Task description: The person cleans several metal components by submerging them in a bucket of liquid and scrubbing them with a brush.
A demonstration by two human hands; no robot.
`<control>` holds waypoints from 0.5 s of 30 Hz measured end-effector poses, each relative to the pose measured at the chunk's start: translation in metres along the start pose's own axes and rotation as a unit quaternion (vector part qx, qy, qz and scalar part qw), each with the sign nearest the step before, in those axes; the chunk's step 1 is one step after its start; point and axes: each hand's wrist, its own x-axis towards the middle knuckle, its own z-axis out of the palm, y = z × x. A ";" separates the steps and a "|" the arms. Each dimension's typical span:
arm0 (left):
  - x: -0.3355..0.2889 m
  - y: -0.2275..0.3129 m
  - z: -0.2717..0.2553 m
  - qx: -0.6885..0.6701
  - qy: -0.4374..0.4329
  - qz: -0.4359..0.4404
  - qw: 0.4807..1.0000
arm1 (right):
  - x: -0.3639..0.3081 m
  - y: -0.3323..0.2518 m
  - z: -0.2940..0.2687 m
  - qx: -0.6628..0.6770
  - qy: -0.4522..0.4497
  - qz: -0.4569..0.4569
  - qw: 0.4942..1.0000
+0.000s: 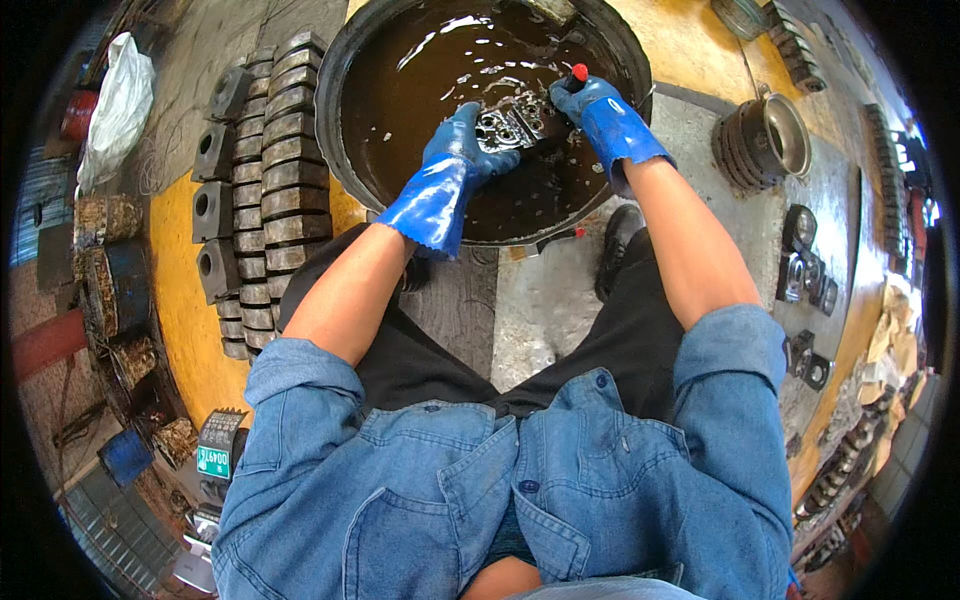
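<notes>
A large black round basin (328,110) of dark brown liquid (385,150) stands in front of me. My left hand (450,160), in a blue rubber glove, grips the near left side of a wet metal part (500,128) with several round holes, at the liquid's surface. In a matching glove, my right hand (590,100) is closed around a tool with a red handle end (580,72) sticking up past the fingers. The tool's working end is hard to make out against the dark liquid beside the metal part.
Long stacks of dark metal blocks (295,150) stand left of the basin, with holed blocks (212,205) beside them. On the right are a stack of metal rings (770,140) and smaller metal parts (803,260). A white plastic bag (120,105) lies at the far left.
</notes>
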 end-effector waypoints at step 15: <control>0.014 -0.008 0.000 0.011 -0.010 -0.010 1.000 | -0.039 -0.049 -0.037 0.120 -0.023 -0.161 0.979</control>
